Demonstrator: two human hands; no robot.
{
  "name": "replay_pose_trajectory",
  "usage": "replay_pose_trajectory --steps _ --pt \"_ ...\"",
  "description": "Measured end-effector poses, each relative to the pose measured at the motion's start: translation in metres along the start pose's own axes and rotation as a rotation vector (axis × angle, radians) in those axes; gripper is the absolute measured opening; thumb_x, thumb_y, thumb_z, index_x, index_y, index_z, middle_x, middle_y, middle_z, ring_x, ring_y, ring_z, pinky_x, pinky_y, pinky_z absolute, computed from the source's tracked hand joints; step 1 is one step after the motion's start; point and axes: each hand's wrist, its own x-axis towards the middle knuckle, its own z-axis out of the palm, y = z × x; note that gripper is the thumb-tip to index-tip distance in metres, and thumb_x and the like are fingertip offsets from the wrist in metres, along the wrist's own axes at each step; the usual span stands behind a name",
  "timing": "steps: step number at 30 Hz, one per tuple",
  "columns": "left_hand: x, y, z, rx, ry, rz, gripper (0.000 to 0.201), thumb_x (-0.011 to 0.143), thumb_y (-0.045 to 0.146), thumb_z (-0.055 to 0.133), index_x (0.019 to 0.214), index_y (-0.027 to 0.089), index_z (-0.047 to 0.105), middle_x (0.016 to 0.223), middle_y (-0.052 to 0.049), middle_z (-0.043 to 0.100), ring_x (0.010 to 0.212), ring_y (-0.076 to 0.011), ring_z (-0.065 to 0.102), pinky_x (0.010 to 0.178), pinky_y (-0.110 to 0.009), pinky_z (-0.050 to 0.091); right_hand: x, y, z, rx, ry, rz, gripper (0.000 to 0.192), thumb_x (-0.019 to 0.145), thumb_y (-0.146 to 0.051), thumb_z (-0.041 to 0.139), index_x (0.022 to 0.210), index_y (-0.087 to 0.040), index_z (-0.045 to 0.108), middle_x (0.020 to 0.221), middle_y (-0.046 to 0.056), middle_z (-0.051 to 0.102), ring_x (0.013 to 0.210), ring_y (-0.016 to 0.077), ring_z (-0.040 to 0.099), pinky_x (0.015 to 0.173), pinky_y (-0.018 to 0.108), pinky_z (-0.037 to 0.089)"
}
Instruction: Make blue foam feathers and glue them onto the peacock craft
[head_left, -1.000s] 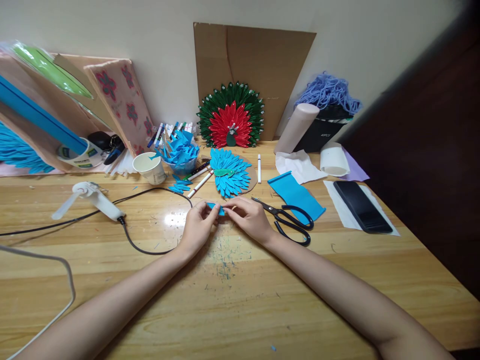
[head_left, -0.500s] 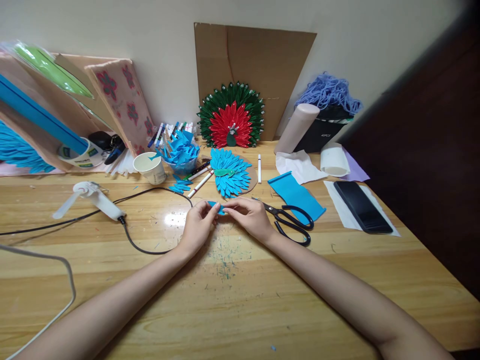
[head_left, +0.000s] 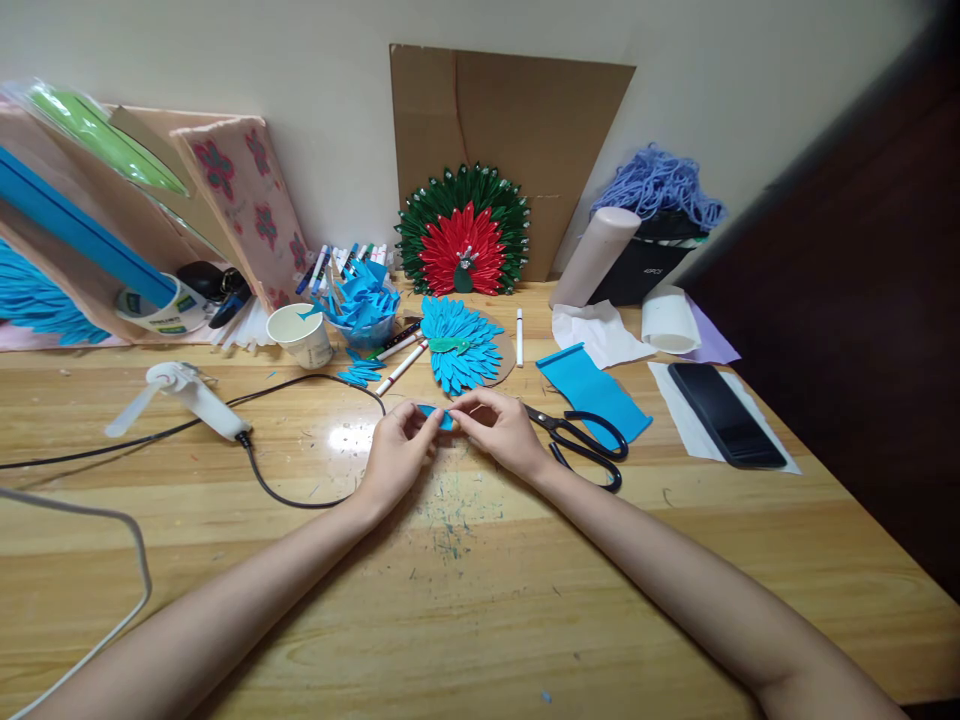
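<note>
Between both hands is a small blue paper piece [head_left: 445, 422], partly covered by fingers. My left hand [head_left: 401, 445] pinches its left side, and my right hand [head_left: 499, 430] pinches its right side with thumb and fingertips. Just beyond the hands lies a round cardboard disc [head_left: 508, 368] with overlapping blue petals [head_left: 461, 350] and a green shape [head_left: 448, 346] on it. Black-handled scissors [head_left: 585, 435] rest right of my right hand, partly over a blue crepe paper sheet [head_left: 600, 390]. A few cut blue petals [head_left: 361, 368] lie left of the disc.
A white hot glue gun [head_left: 199, 400] with a black cord lies left. Behind stand a paper cup [head_left: 300, 340], a tub of blue scraps [head_left: 361, 310], and a red-green peacock craft [head_left: 463, 235] against cardboard [head_left: 525, 120]. A phone [head_left: 724, 415] lies right; green specks dot the wooden table [head_left: 480, 620].
My right thumb and fingertips have shifted slightly along the blue piece, and it sits at a slightly different angle. Everything else on the table stays put.
</note>
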Motion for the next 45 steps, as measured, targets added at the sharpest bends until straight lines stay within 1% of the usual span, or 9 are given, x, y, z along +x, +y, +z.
replay_pose_trajectory --steps 4,8,15,23,27,30,33,38,45 --pt "-0.002 0.001 0.0 0.091 0.003 0.017 0.025 0.077 0.038 0.057 0.083 0.014 0.059 0.068 -0.003 0.063 0.057 -0.0126 0.057 0.051 -0.021 0.041 -0.001 0.0 -0.001 -0.018 -0.038 -0.023 0.008 0.077 -0.025 0.06 0.078 -0.017 0.062 0.075 0.002 0.063 0.066 0.0122 0.06 0.062 0.025 0.05" --pt "-0.003 0.001 0.0 0.149 0.014 0.044 0.023 0.076 0.037 0.057 0.08 0.015 0.06 0.066 -0.002 0.063 0.055 -0.0115 0.055 0.05 -0.02 0.04 -0.001 0.0 -0.002 -0.054 -0.065 -0.038 0.008 0.077 -0.025 0.06 0.078 -0.017 0.061 0.074 0.002 0.062 0.066 0.0123 0.058 0.063 0.025 0.049" --pt "-0.003 0.003 -0.002 0.151 0.044 0.068 0.019 0.073 0.033 0.06 0.077 0.015 0.061 0.066 -0.002 0.063 0.052 -0.0102 0.053 0.047 -0.019 0.038 -0.001 -0.003 -0.002 -0.081 -0.118 0.012 0.009 0.078 -0.026 0.057 0.078 -0.016 0.058 0.073 0.001 0.06 0.064 0.0117 0.056 0.06 0.024 0.047" --pt "-0.002 0.003 -0.002 0.097 0.019 0.025 0.021 0.074 0.032 0.058 0.077 0.013 0.066 0.065 -0.003 0.065 0.052 -0.0115 0.055 0.049 -0.021 0.041 0.0 -0.003 -0.002 -0.112 -0.093 0.021 0.009 0.079 -0.025 0.055 0.075 -0.017 0.055 0.069 0.0 0.059 0.06 0.0109 0.055 0.056 0.023 0.047" --pt "-0.002 0.003 -0.002 0.075 0.043 0.018 0.02 0.073 0.032 0.058 0.075 0.013 0.066 0.062 -0.002 0.063 0.049 -0.0111 0.054 0.048 -0.021 0.041 -0.002 -0.007 -0.003 -0.243 -0.014 -0.153 0.006 0.079 -0.023 0.055 0.081 -0.019 0.059 0.08 0.003 0.061 0.071 0.0144 0.058 0.066 0.028 0.048" --pt "-0.002 0.004 -0.002 0.076 0.049 0.024 0.021 0.073 0.033 0.058 0.075 0.013 0.065 0.061 -0.002 0.063 0.05 -0.011 0.053 0.047 -0.02 0.04 -0.003 -0.01 -0.004 -0.334 -0.028 -0.31 0.009 0.08 -0.023 0.057 0.088 -0.022 0.062 0.087 0.005 0.063 0.084 0.0177 0.058 0.079 0.034 0.047" --pt "-0.002 0.004 -0.002 0.093 0.041 0.022 0.021 0.074 0.033 0.057 0.076 0.013 0.064 0.061 -0.002 0.062 0.05 -0.0112 0.054 0.048 -0.02 0.04 -0.004 -0.01 -0.004 -0.361 -0.036 -0.368 0.011 0.082 -0.023 0.056 0.091 -0.022 0.063 0.089 0.005 0.064 0.087 0.0182 0.058 0.083 0.036 0.045" --pt "-0.001 0.003 -0.003 0.138 0.023 0.047 0.022 0.078 0.033 0.054 0.078 0.014 0.063 0.065 -0.002 0.062 0.054 -0.0114 0.053 0.051 -0.021 0.04 -0.003 -0.007 -0.004 -0.346 -0.021 -0.358 0.011 0.083 -0.022 0.057 0.089 -0.021 0.065 0.085 0.005 0.066 0.083 0.0169 0.058 0.079 0.034 0.047" --pt "-0.001 -0.001 -0.003 0.194 0.039 0.085 0.024 0.08 0.036 0.053 0.083 0.015 0.063 0.067 -0.002 0.062 0.055 -0.0116 0.053 0.053 -0.022 0.04 -0.001 -0.007 -0.003 -0.255 0.023 -0.242 0.007 0.08 -0.022 0.059 0.08 -0.022 0.066 0.079 0.004 0.065 0.078 0.0163 0.059 0.074 0.033 0.048"
